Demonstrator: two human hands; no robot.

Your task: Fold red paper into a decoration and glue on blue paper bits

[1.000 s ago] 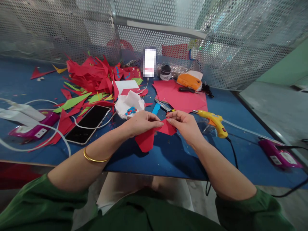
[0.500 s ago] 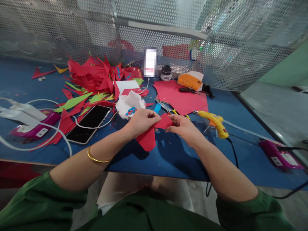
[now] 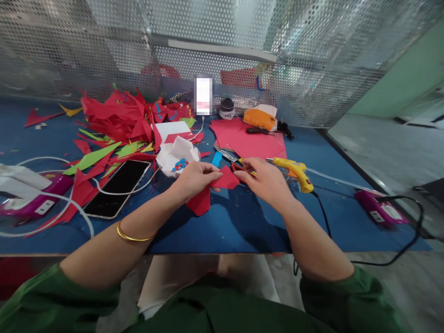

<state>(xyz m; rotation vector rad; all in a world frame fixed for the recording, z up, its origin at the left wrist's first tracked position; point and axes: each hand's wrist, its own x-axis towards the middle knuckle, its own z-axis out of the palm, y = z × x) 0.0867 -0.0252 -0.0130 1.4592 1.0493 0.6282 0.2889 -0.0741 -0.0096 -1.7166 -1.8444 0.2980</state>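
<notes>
My left hand (image 3: 194,181) pinches a folded piece of red paper (image 3: 226,178) between thumb and fingers. A longer red paper part (image 3: 200,203) hangs below that hand. My right hand (image 3: 266,181) is off the paper, its fingers curled over the red and yellow handles of the scissors (image 3: 227,154), which lie on the table with their grey blades pointing away to the left. The palm side of this hand is hidden. A blue paper strip (image 3: 217,159) lies beside the blades. Left of it stands a white paper-lined bowl (image 3: 168,157) with small blue and red pieces.
A yellow glue gun (image 3: 298,172) lies right of my right hand, its cord trailing to a purple power strip (image 3: 378,209). Red sheets (image 3: 243,138) lie behind. Red scraps (image 3: 118,115) heap up at the left, near a dark phone (image 3: 120,187) and white cables. Mesh panels (image 3: 215,51) border the back.
My right hand has let go of the red paper and moved forward onto the scissors' handles. My left hand still holds the paper. The whole view has shifted slightly.
</notes>
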